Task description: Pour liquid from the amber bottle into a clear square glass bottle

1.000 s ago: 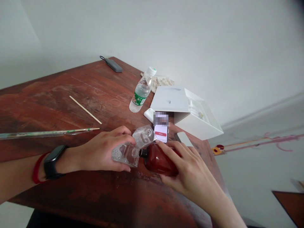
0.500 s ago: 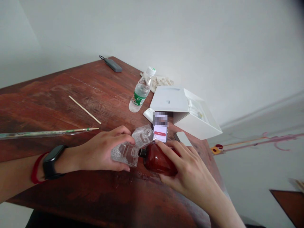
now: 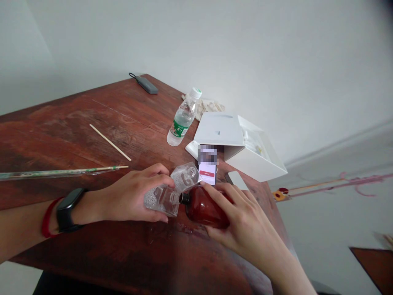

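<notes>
My left hand (image 3: 144, 192) is closed around a small clear bottle (image 3: 167, 200) with droplets on its inside wall. Its open neck points right. In my right hand (image 3: 239, 213) lies a reddish-brown bottle (image 3: 204, 207), tipped on its side with its black neck (image 3: 184, 198) at the clear bottle's mouth. Whether the two necks touch is hard to tell. Just behind them a second clear bottle (image 3: 186, 174) lies close to the first. Wet spots (image 3: 181, 229) shine on the wood below the necks.
A water bottle (image 3: 181, 123) with a green label stands behind my hands. To its right are a white box (image 3: 221, 129) and a lit phone (image 3: 207, 174). A chopstick (image 3: 110, 142), a wrapped pair of chopsticks (image 3: 61, 174) and a grey device (image 3: 147, 85) lie on the wooden table (image 3: 61, 119).
</notes>
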`<state>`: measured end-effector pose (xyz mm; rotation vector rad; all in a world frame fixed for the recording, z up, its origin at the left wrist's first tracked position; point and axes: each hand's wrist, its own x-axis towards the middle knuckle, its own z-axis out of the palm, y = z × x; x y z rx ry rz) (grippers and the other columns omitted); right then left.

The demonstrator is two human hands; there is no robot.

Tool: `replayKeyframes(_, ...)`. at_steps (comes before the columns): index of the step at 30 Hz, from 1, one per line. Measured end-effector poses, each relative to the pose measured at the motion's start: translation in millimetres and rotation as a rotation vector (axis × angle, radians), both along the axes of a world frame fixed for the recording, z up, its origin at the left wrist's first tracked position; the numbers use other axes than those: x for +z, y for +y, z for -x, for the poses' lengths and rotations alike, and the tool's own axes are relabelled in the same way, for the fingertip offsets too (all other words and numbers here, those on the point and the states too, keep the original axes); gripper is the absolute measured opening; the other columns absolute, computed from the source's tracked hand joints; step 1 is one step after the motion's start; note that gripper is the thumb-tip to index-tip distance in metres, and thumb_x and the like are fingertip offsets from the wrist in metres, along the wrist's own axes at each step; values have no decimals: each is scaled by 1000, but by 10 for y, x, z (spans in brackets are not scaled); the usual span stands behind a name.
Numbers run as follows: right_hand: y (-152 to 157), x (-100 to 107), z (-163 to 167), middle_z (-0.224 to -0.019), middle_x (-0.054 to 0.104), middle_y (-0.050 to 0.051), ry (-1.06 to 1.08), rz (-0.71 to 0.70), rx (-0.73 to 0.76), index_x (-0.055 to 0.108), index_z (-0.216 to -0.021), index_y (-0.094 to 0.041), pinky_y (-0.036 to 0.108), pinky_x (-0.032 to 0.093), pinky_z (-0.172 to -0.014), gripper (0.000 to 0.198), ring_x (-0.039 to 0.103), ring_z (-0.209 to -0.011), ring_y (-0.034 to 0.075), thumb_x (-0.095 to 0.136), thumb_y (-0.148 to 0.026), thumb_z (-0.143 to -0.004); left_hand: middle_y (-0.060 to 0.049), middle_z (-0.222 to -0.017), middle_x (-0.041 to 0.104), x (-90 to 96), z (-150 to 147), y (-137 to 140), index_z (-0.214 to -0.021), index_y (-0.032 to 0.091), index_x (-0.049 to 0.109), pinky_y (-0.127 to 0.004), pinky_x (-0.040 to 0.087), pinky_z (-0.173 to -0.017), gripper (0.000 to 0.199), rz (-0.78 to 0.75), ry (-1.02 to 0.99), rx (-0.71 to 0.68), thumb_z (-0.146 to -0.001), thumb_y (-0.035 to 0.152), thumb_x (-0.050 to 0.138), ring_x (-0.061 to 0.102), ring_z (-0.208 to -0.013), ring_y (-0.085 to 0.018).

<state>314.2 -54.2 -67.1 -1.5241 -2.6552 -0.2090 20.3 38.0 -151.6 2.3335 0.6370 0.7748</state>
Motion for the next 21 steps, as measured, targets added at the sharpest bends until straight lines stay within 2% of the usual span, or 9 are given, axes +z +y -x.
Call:
replayKeyframes(12, 11, 21, 19, -126, 73, 17, -12, -6, 11, 55, -153, -20, 46, 60, -79, 72, 74, -95, 31, 76, -27, -85, -4, -127, 60, -11, 11, 10, -127, 28, 64, -36, 58, -89, 59, 6, 7, 3, -82, 52, 93, 70, -108, -25)
replayKeyframes(21, 3, 19, 17, -127, 73, 17, -4, -6, 16, 55, -153, -20, 49, 62, -83, 70, 75, -100, 32, 75, -27, -86, -4, -128, 62, 7, 5, 7, -127, 28, 67, -36, 59, -91, 58, 22, 26, 17, -81, 50, 95, 70, -109, -26)
